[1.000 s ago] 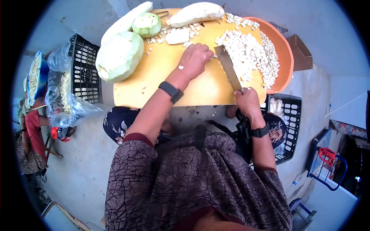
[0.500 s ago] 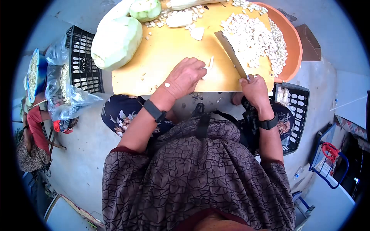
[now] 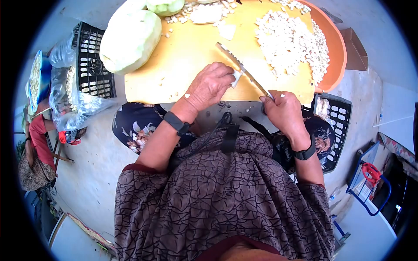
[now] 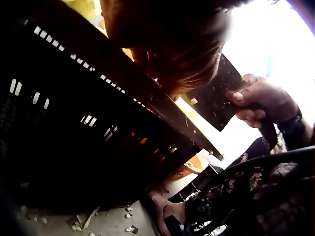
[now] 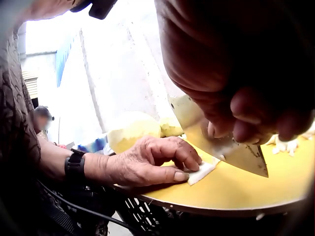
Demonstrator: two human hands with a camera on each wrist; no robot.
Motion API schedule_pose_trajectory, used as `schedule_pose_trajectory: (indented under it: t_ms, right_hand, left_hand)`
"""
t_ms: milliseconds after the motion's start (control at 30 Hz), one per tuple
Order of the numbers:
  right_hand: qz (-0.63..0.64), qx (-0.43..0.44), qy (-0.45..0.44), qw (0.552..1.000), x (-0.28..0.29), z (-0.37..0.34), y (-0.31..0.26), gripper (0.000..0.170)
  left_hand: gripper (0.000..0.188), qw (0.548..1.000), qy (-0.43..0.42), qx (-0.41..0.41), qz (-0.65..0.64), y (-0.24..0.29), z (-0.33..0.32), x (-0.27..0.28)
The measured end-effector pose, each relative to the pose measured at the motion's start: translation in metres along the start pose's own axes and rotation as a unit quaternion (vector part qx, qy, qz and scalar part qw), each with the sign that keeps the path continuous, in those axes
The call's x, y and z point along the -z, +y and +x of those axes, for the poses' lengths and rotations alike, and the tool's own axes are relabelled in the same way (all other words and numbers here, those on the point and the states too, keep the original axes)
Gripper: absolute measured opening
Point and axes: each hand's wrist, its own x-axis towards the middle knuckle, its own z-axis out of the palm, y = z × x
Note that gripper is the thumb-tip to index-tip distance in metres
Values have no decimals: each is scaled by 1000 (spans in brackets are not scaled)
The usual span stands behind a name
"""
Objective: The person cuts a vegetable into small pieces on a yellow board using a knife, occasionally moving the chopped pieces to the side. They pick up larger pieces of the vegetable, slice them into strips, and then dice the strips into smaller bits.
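Observation:
My left hand (image 3: 210, 85) is near the front edge of the yellow cutting board (image 3: 191, 56), fingers bent over a flat white vegetable piece (image 5: 202, 173), thumb against its side. The right hand (image 3: 285, 113) grips the handle of a cleaver (image 3: 244, 68). Its broad blade slants across the board just right of the white piece, seen nearly edge-on from the head. A heap of small white cubes (image 3: 285, 41) lies at the board's right side. Toward the far side are a bigger peeled chunk (image 3: 206, 15) and a white wedge (image 3: 226, 31).
A large peeled pale-green vegetable (image 3: 130, 41) sits at the board's left, with a smaller one (image 3: 165, 6) behind. An orange basin (image 3: 339, 39) of cubes adjoins the right side. Black crates stand left (image 3: 95, 65) and right (image 3: 342, 135). Another person (image 3: 41, 152) is at far left.
The left hand has come back from mid-board toward the front edge and now holds a white piece there. The cleaver has turned more edge-on, its tip swinging left toward that hand.

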Motion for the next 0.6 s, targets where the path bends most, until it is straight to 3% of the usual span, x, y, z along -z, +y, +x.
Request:
schedule_pose_trajectory:
  t_ms: [400,600]
  right_hand:
    - [-36,-6,43,998,-9,7,10,20]
    - [53,-22,13,998,-9,-2,15,22]
  left_hand:
    - [20,1000,10,-1,-7,4,0,-1]
    - [16,1000,13,-5,0,4,-1,-2]
